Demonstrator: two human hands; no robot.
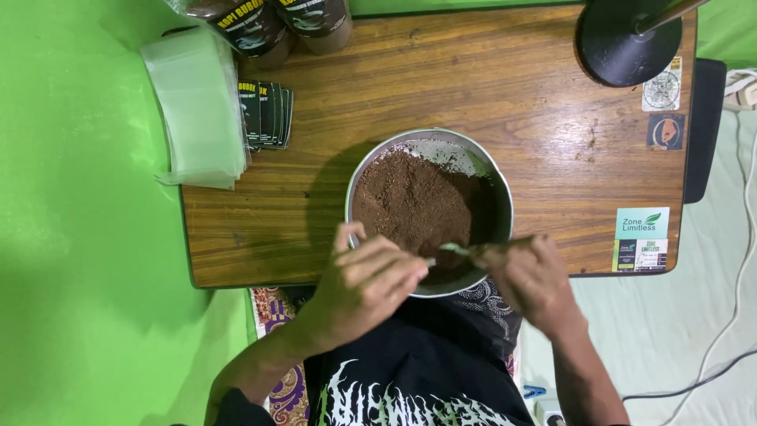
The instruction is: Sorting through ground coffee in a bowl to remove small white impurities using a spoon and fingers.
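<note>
Wooden table (505, 95) against green wall, metal bowl (359, 177) of brown powder (410, 201).
Right hand (532, 276) closed around spoon (456, 249) over powder; left hand (367, 280) curled at bowl's rim, contents unclear.

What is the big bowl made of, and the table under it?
The bowl looks like metal: its grey rim is thin and shiny. The table looks like wood or a wood-look top: brown with long grain lines and a slight sheen.
</note>
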